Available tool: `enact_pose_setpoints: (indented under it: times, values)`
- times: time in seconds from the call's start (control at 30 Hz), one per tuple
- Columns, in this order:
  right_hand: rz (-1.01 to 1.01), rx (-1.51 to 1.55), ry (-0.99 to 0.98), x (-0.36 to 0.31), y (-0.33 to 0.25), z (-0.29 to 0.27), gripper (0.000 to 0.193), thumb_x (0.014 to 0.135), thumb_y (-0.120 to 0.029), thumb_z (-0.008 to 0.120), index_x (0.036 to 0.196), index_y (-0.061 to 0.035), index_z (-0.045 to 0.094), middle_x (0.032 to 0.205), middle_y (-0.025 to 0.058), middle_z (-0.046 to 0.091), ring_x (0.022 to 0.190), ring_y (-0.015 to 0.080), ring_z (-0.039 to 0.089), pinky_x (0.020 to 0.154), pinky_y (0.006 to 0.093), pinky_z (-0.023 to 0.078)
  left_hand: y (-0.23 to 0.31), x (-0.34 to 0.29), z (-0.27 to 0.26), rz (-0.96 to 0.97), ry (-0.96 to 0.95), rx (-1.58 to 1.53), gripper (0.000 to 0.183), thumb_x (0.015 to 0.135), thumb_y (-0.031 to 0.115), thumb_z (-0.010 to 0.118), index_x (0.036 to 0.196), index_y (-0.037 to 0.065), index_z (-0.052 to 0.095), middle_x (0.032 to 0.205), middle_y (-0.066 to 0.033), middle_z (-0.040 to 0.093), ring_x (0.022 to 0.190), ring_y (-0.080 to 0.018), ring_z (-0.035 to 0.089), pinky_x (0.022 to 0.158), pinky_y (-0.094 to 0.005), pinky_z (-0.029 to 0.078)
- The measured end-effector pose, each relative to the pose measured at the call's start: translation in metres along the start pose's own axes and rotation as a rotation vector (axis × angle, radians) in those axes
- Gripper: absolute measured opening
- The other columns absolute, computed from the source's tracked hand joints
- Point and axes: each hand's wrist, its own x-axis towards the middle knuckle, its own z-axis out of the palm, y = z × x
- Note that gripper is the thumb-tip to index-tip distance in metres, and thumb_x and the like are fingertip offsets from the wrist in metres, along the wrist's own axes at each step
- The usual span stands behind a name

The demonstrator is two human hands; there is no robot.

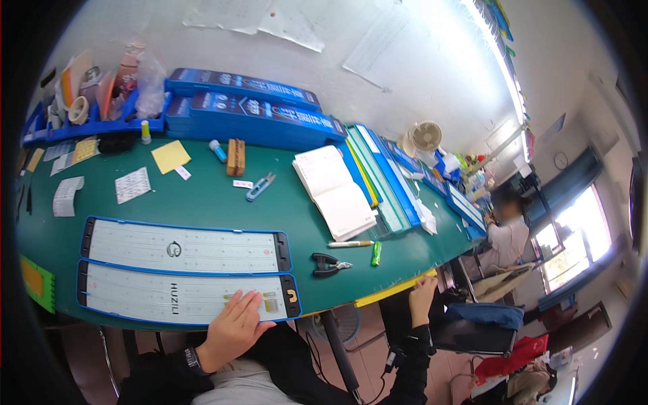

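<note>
A long blue-framed case (142, 291) lies unfolded on the green table, its two white lined panels side by side. My left hand (236, 325) rests on the near panel toward its right end, fingers stretched out flat over it. Small gold-coloured pieces (271, 302) show on the panel just beside those fingers. Off to the right, at the table's front edge, my right hand (422, 297) is closed with fingertips pinched together by a yellow strip (391, 290). Whatever the pinch holds is too small to make out.
Black-handled pliers (329, 264), a marker pen (350, 244) and a green tube (376, 254) lie right of the case. Behind them are an open notebook (335, 196) and blue thread snips (260, 187). Stacked blue boxes (256, 125) line the wall. A person (506, 233) sits far right.
</note>
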Motion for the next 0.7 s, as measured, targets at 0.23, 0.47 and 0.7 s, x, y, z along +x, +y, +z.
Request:
enact_pose_setpoints:
  times: [0.23, 0.47, 0.7]
  values:
    - [0.064, 0.16, 0.194, 0.006, 0.029, 0.027, 0.011, 0.086, -0.001, 0.061, 0.092, 0.0083, 0.059, 0.102, 0.0184, 0.053, 0.094, 0.0357, 0.056, 0.087, 0.0395, 0.046, 0.0, -0.001, 0.001, 0.002, 0.027, -0.045, 0.032, 0.081, 0.024, 0.074, 0.094, -0.002, 0.061, 0.112, -0.0178, 0.065, 0.108, -0.0306, 0.063, 0.102, -0.0469, 0.045]
    - [0.321, 0.364, 0.221, 0.009, 0.0, -0.034, 0.013, 0.086, -0.011, 0.059, 0.082, 0.0008, 0.062, 0.09, 0.0154, 0.06, 0.096, 0.0351, 0.056, 0.09, 0.0473, 0.042, -0.001, -0.021, -0.032, -0.056, 0.01, -0.228, 0.015, 0.078, 0.009, 0.073, 0.087, 0.006, 0.061, 0.114, -0.0124, 0.067, 0.111, -0.0257, 0.063, 0.11, -0.051, 0.035]
    - [-0.626, 0.512, -0.427, -0.058, -0.253, -0.143, 0.012, 0.072, 0.0, 0.068, 0.076, -0.0102, 0.064, 0.091, 0.0036, 0.063, 0.113, 0.0294, 0.057, 0.098, 0.0428, 0.037, 0.011, -0.018, -0.099, -0.419, -0.21, -0.639, 0.041, 0.073, 0.005, 0.072, 0.113, 0.004, 0.063, 0.128, -0.0181, 0.06, 0.123, -0.0336, 0.055, 0.112, -0.0548, 0.028]
